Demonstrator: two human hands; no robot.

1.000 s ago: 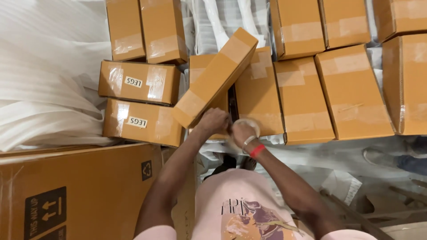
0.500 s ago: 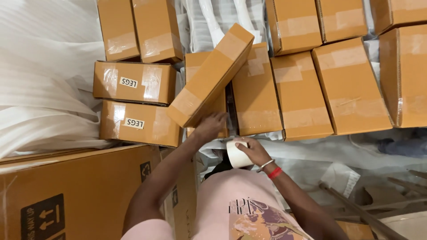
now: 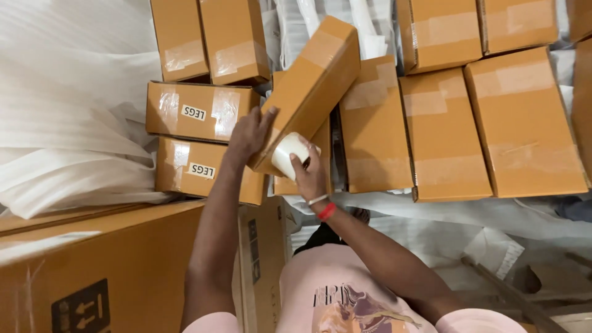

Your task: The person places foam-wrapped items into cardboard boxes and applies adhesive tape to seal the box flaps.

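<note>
A long brown cardboard box (image 3: 314, 86) lies tilted across other boxes, its near end raised. My left hand (image 3: 248, 132) presses flat against the box's near left side, steadying it. My right hand (image 3: 308, 172) grips a roll of clear packing tape (image 3: 288, 154) and holds it against the box's near end. A red band and a white band sit on my right wrist.
Several taped brown boxes (image 3: 431, 129) lie side by side beyond and to the right. Two small white-labelled boxes (image 3: 197, 111) sit at left beside white foam sheeting (image 3: 68, 123). A large carton (image 3: 111, 265) stands at lower left. Crumpled plastic and wooden slats lie at lower right.
My right hand has lifted the tape roll from below up to the box's near end. My left hand slid higher along the box's side. The view moved closer.
</note>
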